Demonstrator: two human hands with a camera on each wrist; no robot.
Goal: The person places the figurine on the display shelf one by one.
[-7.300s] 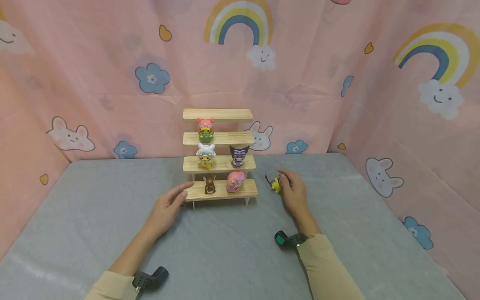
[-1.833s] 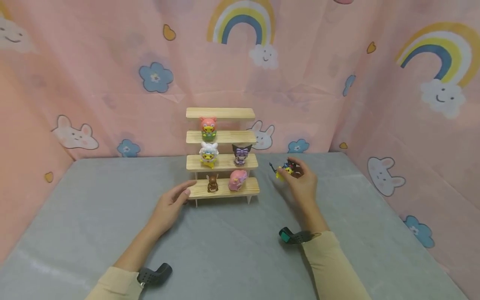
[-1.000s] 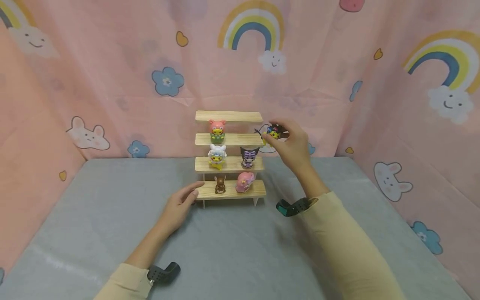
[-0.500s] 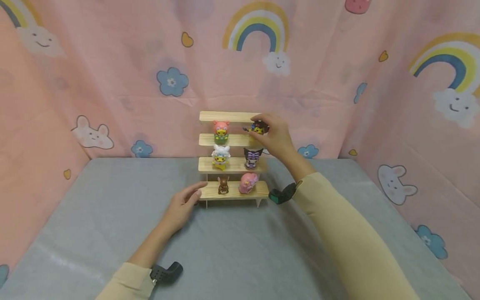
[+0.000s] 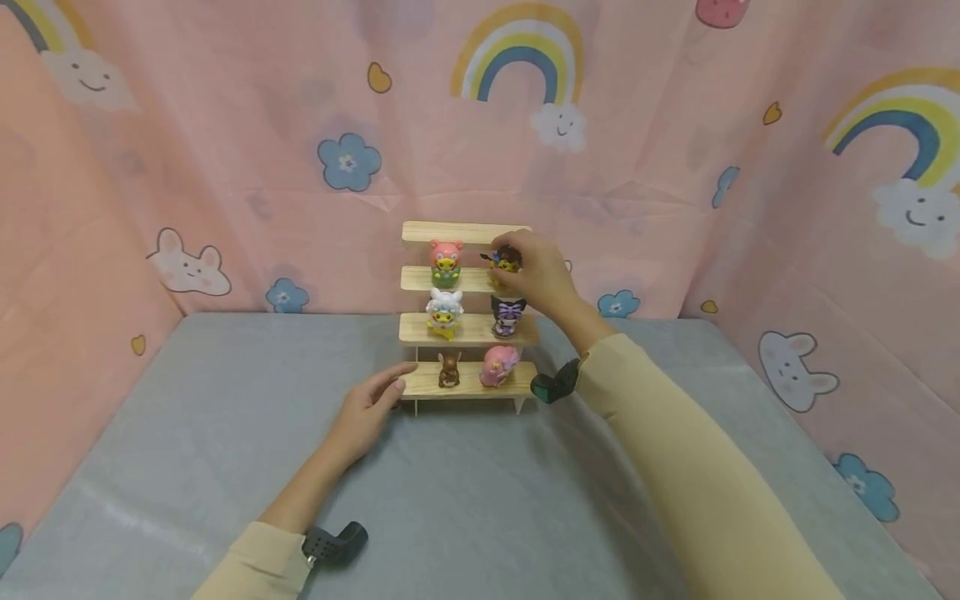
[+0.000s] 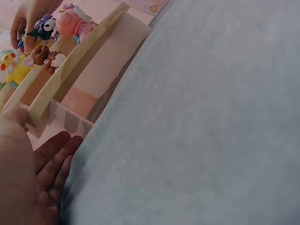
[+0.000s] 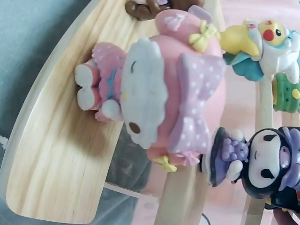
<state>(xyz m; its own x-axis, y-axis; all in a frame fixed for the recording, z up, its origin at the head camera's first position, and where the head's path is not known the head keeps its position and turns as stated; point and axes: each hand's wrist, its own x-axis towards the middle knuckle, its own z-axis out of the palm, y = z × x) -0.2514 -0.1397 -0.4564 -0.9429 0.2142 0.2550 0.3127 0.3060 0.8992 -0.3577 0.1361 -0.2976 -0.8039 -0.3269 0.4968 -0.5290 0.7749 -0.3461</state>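
Observation:
A four-tier wooden display stand (image 5: 468,389) holds several small figurines. My right hand (image 5: 546,271) pinches a dark-capped yellow figurine (image 5: 507,260) with a thin dark tail at the right end of the second tier from the top; fingers hide its base. Beside it sits a pink-hooded figurine (image 5: 446,264). One tier down are a white-hooded yellow figurine (image 5: 444,314) and a black-and-purple figurine (image 7: 265,161). The lowest tier bears a brown figurine (image 5: 448,370) and a pink figurine with a lilac bow (image 7: 197,70). My left hand (image 5: 367,412) holds the lowest tier's left end between thumb and fingers.
Grey cloth (image 5: 450,500) covers the tabletop. Behind and at both sides hang pink printed curtains (image 5: 420,150). Dark wrist cameras (image 5: 336,543) are strapped at both sleeves. The lower figurines stand close under my right forearm.
My right hand has lifted the dark-capped yellow figurine from the table right of the stand and carried it up and left to the second tier. The left hand stays at the stand.

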